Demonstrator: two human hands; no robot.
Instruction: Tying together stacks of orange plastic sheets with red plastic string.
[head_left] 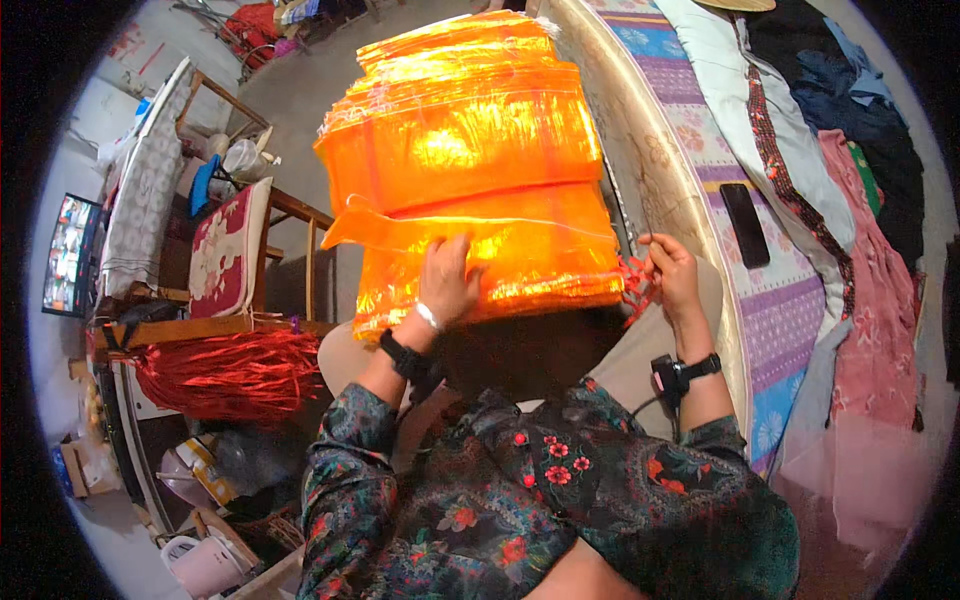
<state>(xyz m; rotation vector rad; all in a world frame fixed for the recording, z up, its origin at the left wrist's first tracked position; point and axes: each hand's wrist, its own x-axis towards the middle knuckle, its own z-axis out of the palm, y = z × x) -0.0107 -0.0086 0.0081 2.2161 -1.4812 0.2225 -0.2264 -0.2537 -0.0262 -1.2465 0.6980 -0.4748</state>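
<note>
- The orange stack (460,140) of shiny woven sheets sits straight ahead of the person, between the chair and the bed, and hides the floor behind it.
- Over on the person's left I see a wooden chair with a red-and-cream cushion (230,250), a lit screen (70,255) farther out, and a bunch of red strips (230,370) hanging nearer the person.
- Along the right runs the bed's patterned cover (775,330), with a dark phone (745,226) lying on it and a pink cloth (870,300) beyond.
- A tuft of red strands (636,285) pokes out at the stack's near right corner, just beside the right hand.
- The left hand (448,283) lies on the near part of the stack, fingers bent, thumb a little apart from them; whether they pinch the top sheet I can't tell.
- The right hand (672,275) is raised just off the stack's right side, thumb and forefinger brought together at the tips; anything between them is too fine for me to make out.
- My count: one stack, its layers overlapping too closely to number; one phone, one screen, one bunch of strips, two black wristbands (403,357), one on each arm, and one pale bracelet (429,317) on the left.
</note>
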